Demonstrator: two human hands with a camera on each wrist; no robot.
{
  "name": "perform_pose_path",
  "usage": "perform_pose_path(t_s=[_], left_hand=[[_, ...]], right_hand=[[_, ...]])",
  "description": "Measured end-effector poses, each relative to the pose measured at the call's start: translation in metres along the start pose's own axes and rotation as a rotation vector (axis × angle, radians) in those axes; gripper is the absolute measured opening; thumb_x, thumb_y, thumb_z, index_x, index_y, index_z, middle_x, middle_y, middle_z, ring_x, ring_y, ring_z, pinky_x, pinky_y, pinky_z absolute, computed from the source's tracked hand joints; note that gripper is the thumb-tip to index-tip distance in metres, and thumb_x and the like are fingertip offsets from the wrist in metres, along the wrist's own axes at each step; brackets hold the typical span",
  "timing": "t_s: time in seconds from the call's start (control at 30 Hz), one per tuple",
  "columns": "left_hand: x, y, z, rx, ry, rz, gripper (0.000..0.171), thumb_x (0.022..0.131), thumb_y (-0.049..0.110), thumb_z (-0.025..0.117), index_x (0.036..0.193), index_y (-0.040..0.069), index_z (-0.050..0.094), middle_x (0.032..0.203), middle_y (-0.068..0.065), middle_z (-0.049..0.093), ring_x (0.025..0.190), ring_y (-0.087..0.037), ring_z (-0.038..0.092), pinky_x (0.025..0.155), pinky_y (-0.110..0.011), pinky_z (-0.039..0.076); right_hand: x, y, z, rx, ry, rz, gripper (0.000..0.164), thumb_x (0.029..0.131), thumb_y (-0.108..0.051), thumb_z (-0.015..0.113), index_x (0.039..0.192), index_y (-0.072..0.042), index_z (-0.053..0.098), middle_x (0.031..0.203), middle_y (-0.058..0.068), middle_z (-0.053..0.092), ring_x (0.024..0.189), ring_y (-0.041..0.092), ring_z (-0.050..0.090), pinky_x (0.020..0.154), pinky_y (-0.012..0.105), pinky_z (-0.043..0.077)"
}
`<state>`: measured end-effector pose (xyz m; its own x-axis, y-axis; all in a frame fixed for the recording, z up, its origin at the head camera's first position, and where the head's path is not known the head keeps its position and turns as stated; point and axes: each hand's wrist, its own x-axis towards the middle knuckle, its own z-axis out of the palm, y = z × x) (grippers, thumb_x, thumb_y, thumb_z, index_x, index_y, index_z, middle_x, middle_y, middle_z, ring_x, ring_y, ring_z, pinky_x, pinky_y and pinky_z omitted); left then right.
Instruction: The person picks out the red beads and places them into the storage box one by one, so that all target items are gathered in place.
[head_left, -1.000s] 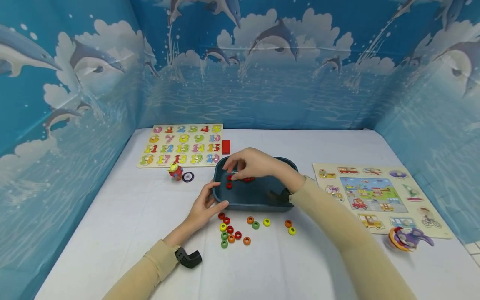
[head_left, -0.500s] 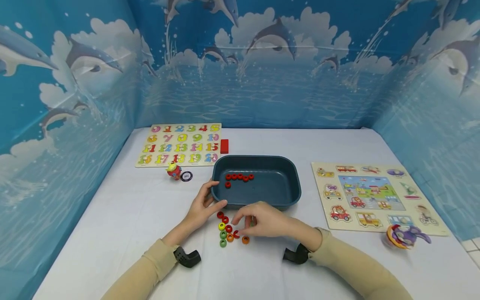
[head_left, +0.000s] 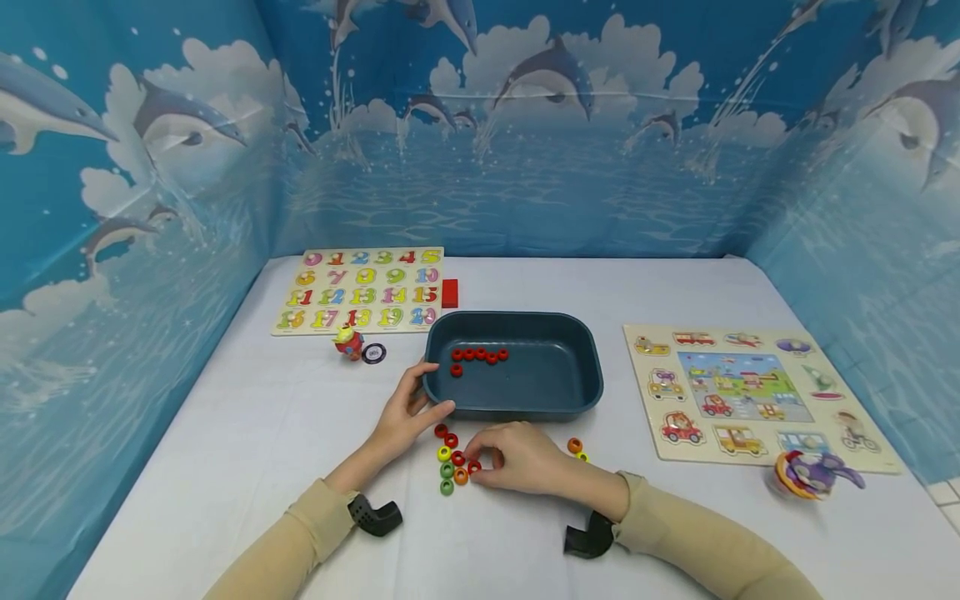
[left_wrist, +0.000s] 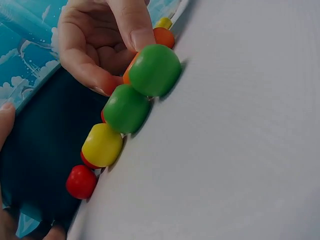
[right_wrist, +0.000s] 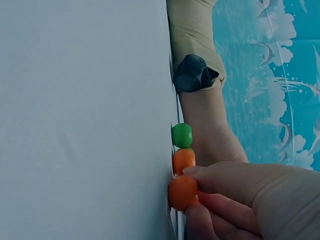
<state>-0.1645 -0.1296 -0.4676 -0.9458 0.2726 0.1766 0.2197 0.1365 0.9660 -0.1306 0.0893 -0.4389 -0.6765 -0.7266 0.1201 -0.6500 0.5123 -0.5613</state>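
My left hand [head_left: 402, 414] rests at the left near corner of a dark blue tray [head_left: 540, 385], thumb against its near wall and fingers along its left side. Several red beads [head_left: 480, 353] lie in the tray's left half. In front of it, my right hand [head_left: 525, 460] pinches a red bead [head_left: 474, 467] at the table between thumb and fingertips. Loose red, yellow, green and orange beads lie just left of these fingertips, such as a green bead [left_wrist: 156, 71] and a yellow bead [left_wrist: 102, 145]. An orange bead [right_wrist: 183, 193] by the right thumb partly hides the pinch in the right wrist view.
A number puzzle board [head_left: 360, 292], red block [head_left: 450, 293], small red-and-yellow figure [head_left: 348, 342] and round chip [head_left: 373, 353] lie back left. At right are a vehicle puzzle board [head_left: 750, 454] and purple toy [head_left: 813, 475]. An orange bead [head_left: 574, 445] lies right of my right hand.
My right hand has come out of the tray toward me and down onto the loose beads, its fingertips closing round a red one. My left hand stays at the tray's corner.
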Motion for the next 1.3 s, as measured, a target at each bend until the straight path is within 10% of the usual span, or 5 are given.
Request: perform_pose_path(t_s=[0.27, 0.57, 0.8, 1.3], left_hand=[[-0.005, 0.027, 0.001, -0.002, -0.011, 0.002, 0.058, 0.083, 0.017, 0.064, 0.131, 0.005, 0.032, 0.147, -0.012, 0.013, 0.129, -0.028, 0.026, 0.099, -0.040, 0.032], [-0.006, 0.029, 0.002, -0.018, -0.013, -0.004, 0.058, 0.083, 0.012, 0.063, 0.131, 0.002, 0.031, 0.147, -0.012, 0.013, 0.129, -0.026, 0.025, 0.100, -0.040, 0.031], [-0.005, 0.026, 0.002, -0.021, -0.015, -0.010, 0.059, 0.083, 0.016, 0.064, 0.132, 0.004, 0.032, 0.147, -0.011, 0.013, 0.129, -0.026, 0.025, 0.100, -0.040, 0.031], [-0.001, -0.001, 0.001, -0.010, 0.008, -0.008, 0.062, 0.081, 0.029, 0.066, 0.132, 0.014, 0.034, 0.146, 0.001, 0.016, 0.128, -0.019, 0.028, 0.098, -0.034, 0.033]], right_hand=[[-0.001, -0.010, -0.013, -0.040, 0.016, -0.023, 0.018, 0.077, -0.027, 0.069, 0.094, -0.021, 0.067, 0.071, -0.017, 0.056, 0.051, -0.006, 0.042, 0.047, 0.014, 0.037], [0.018, -0.025, -0.087, -0.055, -0.076, -0.191, 0.021, 0.080, -0.029, 0.066, 0.100, -0.025, 0.064, 0.088, -0.018, 0.059, 0.064, -0.007, 0.050, 0.053, 0.015, 0.044], [0.057, -0.008, -0.130, -0.008, -0.063, -0.163, 0.025, 0.080, -0.027, 0.067, 0.103, -0.018, 0.064, 0.094, -0.011, 0.061, 0.065, 0.001, 0.052, 0.052, 0.021, 0.046], [0.122, 0.063, -0.104, 0.055, -0.259, -0.011, 0.026, 0.074, -0.022, 0.074, 0.097, -0.012, 0.068, 0.088, -0.006, 0.064, 0.069, 0.013, 0.058, 0.058, 0.025, 0.051]])
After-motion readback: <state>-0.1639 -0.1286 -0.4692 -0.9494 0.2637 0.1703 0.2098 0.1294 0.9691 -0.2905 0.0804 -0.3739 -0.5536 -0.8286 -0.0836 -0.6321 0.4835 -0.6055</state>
